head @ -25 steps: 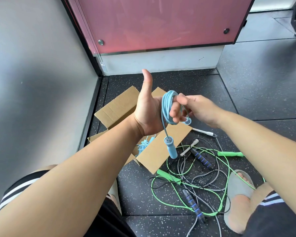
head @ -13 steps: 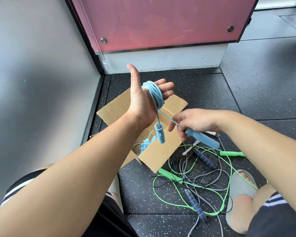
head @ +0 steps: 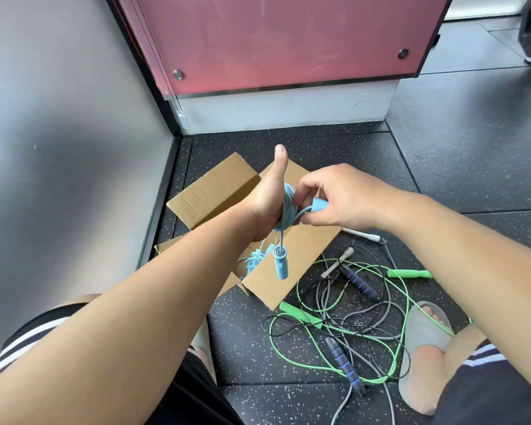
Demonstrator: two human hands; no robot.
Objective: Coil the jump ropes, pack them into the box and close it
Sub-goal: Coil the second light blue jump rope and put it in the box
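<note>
A light blue jump rope [head: 286,210] is wound in a coil round the fingers of my left hand [head: 265,204], whose thumb points up. My right hand [head: 345,200] grips one blue handle [head: 319,205] right beside the coil. The other blue handle [head: 280,265] hangs below on a short length of rope. Under my hands the cardboard box [head: 215,191] stands open on the floor, with another coiled blue rope [head: 253,259] inside. A green rope [head: 307,338], a grey rope with blue-black handles [head: 360,286] and a white-handled rope [head: 362,234] lie tangled to the right.
A grey wall [head: 59,148] stands at the left and a pink panel [head: 273,41] on a white base behind the box. My feet in grey slippers [head: 423,329] rest on the speckled black floor beside the tangle.
My right hand has come up from below the coil with the handle, drawing the loose rope in against the coil. My left hand turned so that its thumb side faces me.
</note>
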